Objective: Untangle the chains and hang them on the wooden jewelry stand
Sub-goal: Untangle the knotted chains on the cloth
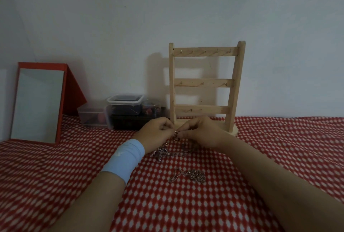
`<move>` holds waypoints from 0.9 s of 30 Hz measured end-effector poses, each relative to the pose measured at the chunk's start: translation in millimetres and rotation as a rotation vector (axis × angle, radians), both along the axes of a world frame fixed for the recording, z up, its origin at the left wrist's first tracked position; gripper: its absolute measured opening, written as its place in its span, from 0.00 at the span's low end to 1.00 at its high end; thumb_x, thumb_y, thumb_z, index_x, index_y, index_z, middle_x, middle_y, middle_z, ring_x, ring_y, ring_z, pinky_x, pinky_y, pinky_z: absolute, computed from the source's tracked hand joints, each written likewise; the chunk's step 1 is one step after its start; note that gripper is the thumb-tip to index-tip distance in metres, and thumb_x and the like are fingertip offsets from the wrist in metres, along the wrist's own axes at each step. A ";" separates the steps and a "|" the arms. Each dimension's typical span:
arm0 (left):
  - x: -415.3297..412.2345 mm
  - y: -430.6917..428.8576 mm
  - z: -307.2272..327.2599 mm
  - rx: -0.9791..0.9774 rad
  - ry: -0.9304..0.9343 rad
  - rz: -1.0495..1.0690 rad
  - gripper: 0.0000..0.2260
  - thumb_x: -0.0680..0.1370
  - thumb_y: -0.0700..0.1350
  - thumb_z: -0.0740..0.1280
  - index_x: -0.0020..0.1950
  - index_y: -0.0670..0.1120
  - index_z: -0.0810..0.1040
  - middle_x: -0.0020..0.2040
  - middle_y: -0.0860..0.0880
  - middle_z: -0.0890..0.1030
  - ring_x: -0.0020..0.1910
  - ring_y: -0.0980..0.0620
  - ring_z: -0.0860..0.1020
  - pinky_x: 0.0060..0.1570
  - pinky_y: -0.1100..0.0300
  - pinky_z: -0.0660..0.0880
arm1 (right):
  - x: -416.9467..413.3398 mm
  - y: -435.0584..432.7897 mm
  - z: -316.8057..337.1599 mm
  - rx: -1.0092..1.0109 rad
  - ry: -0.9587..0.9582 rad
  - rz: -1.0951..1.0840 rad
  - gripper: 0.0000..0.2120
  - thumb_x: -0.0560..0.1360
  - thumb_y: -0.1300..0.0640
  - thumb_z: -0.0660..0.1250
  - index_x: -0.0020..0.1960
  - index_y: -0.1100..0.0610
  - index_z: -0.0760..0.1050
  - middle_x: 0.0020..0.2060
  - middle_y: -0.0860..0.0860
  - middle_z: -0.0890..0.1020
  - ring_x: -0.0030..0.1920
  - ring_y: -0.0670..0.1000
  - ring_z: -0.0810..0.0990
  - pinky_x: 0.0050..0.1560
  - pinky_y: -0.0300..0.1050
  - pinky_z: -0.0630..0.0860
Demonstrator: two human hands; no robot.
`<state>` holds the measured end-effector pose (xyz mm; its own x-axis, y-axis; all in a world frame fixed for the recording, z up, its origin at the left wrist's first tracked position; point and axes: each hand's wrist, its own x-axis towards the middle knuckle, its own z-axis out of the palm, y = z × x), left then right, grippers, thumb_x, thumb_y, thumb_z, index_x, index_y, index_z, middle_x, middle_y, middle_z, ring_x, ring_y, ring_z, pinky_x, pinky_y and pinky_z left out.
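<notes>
1. Jewelry stand (203,84): on the bench (279,157), at the rear, against the wall (186,8).
2. Containers (124,108): just left of the stand.
3. Mirror (37,105): further left.
4. Tangled chains (162,152): on the bench, before the stand.
5. Second chain (193,175): nearer, apart from them.

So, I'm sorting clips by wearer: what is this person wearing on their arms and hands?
A wide light blue fabric wristband with a small white mark wraps the left wrist, just behind the left hand. Nothing else is worn: no sleeves, watch, gloves or rings show, including on the right hand.
</notes>
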<state>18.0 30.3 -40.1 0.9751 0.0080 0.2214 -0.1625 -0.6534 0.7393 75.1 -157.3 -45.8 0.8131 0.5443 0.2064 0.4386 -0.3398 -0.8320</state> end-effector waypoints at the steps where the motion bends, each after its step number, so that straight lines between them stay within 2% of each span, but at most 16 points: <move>1: -0.3 -0.4 -2.4 -0.005 -0.009 -0.008 0.01 0.77 0.46 0.69 0.47 0.50 0.79 0.38 0.54 0.79 0.39 0.57 0.77 0.43 0.62 0.72 | 0.3 -0.8 -0.7 0.007 0.010 0.004 0.04 0.76 0.60 0.74 0.49 0.57 0.87 0.44 0.51 0.88 0.46 0.54 0.86 0.47 0.46 0.85; 3: 1.0 0.1 -8.2 0.030 -0.030 -0.033 0.04 0.76 0.48 0.71 0.49 0.53 0.79 0.39 0.55 0.78 0.41 0.58 0.77 0.46 0.61 0.74 | 0.5 -1.5 -1.1 0.027 0.041 0.006 0.04 0.76 0.61 0.74 0.50 0.56 0.86 0.44 0.51 0.88 0.42 0.47 0.86 0.42 0.38 0.82; 6: 2.2 -2.3 -12.2 0.069 -0.078 -0.005 0.05 0.75 0.49 0.72 0.50 0.54 0.81 0.40 0.57 0.78 0.42 0.59 0.77 0.48 0.61 0.75 | -0.1 -1.1 -0.1 0.100 0.105 -0.023 0.04 0.75 0.64 0.74 0.47 0.57 0.85 0.42 0.50 0.87 0.38 0.40 0.84 0.39 0.33 0.78; 11: 9.8 -8.7 -10.6 0.068 -0.126 0.067 0.04 0.75 0.50 0.72 0.45 0.50 0.83 0.43 0.56 0.82 0.45 0.60 0.78 0.45 0.65 0.72 | 1.7 -0.3 -2.1 0.180 0.140 -0.144 0.04 0.73 0.65 0.76 0.45 0.57 0.85 0.36 0.48 0.86 0.33 0.42 0.81 0.37 0.36 0.78; 14: 11.8 -11.0 -11.1 0.041 -0.145 0.051 0.04 0.75 0.48 0.72 0.48 0.49 0.83 0.46 0.55 0.82 0.44 0.61 0.76 0.43 0.68 0.70 | 4.6 0.9 -4.0 0.167 0.090 -0.195 0.03 0.73 0.63 0.77 0.44 0.55 0.86 0.38 0.48 0.87 0.39 0.44 0.85 0.45 0.39 0.82; 17: 12.3 -12.7 -15.4 -0.014 -0.164 0.034 0.03 0.76 0.46 0.71 0.48 0.49 0.82 0.46 0.54 0.81 0.46 0.60 0.77 0.45 0.68 0.71 | 5.5 -1.9 -2.4 0.092 0.008 -0.192 0.01 0.74 0.58 0.76 0.44 0.53 0.87 0.40 0.44 0.88 0.44 0.41 0.85 0.46 0.31 0.80; 19: 10.7 -11.8 -17.9 -0.060 -0.168 0.019 0.02 0.76 0.45 0.71 0.47 0.50 0.82 0.46 0.55 0.82 0.47 0.58 0.78 0.48 0.65 0.74 | 4.3 -5.1 -0.4 0.053 -0.042 -0.160 0.02 0.74 0.57 0.76 0.44 0.53 0.88 0.40 0.43 0.88 0.44 0.40 0.85 0.45 0.29 0.79; 23: 8.7 -7.3 -23.1 -0.080 -0.190 -0.004 0.01 0.76 0.45 0.72 0.46 0.50 0.82 0.44 0.54 0.83 0.47 0.57 0.80 0.51 0.60 0.77 | 0.9 -4.9 0.0 0.004 -0.072 -0.124 0.03 0.74 0.59 0.75 0.42 0.54 0.87 0.39 0.46 0.88 0.43 0.44 0.86 0.49 0.38 0.83; 25: 7.7 -7.1 -23.8 -0.088 -0.203 -0.004 0.01 0.75 0.45 0.72 0.45 0.51 0.82 0.43 0.54 0.83 0.46 0.57 0.80 0.50 0.61 0.77 | -0.6 -3.1 0.9 0.012 -0.057 -0.135 0.04 0.75 0.58 0.74 0.42 0.54 0.87 0.38 0.46 0.87 0.41 0.43 0.85 0.48 0.39 0.82; 27: 6.2 -7.3 -23.8 -0.097 -0.215 -0.007 0.04 0.76 0.44 0.72 0.44 0.53 0.81 0.44 0.54 0.82 0.46 0.58 0.80 0.49 0.64 0.76 | -3.2 -2.9 3.5 0.027 0.005 -0.120 0.05 0.76 0.54 0.74 0.44 0.54 0.87 0.38 0.46 0.87 0.37 0.39 0.83 0.44 0.36 0.79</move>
